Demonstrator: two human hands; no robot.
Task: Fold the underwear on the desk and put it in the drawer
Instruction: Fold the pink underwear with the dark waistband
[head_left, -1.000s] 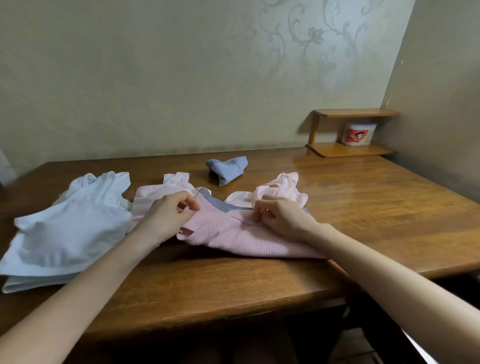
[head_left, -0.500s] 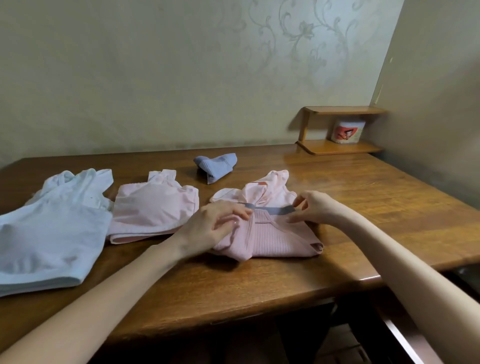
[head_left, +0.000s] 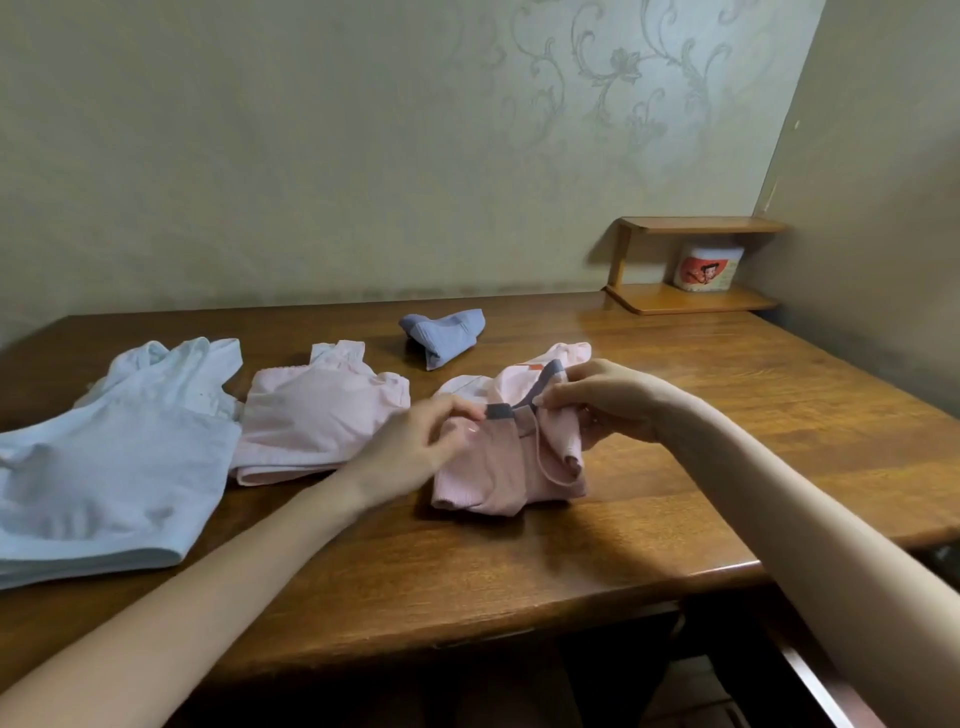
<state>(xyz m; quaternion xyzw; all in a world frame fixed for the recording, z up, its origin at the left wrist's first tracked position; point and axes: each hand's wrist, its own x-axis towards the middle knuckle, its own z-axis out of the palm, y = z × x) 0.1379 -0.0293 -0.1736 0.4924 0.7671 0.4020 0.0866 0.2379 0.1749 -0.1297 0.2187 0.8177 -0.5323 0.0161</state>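
Pink underwear (head_left: 493, 473): soft, light, floppy; near the desk (head_left: 675, 467) front edge.
Grip: left hand (head_left: 415, 441) and right hand (head_left: 597, 400) each pinch its grey waistband (head_left: 501, 411).

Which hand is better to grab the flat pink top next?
Left, probably: the left hand sits beside the pink top, while the right hand is farther off, across the pink underwear both hands grip.

The right hand (head_left: 602, 400) has lifted the grey waistband of the pink underwear (head_left: 483, 473), now folded narrower.
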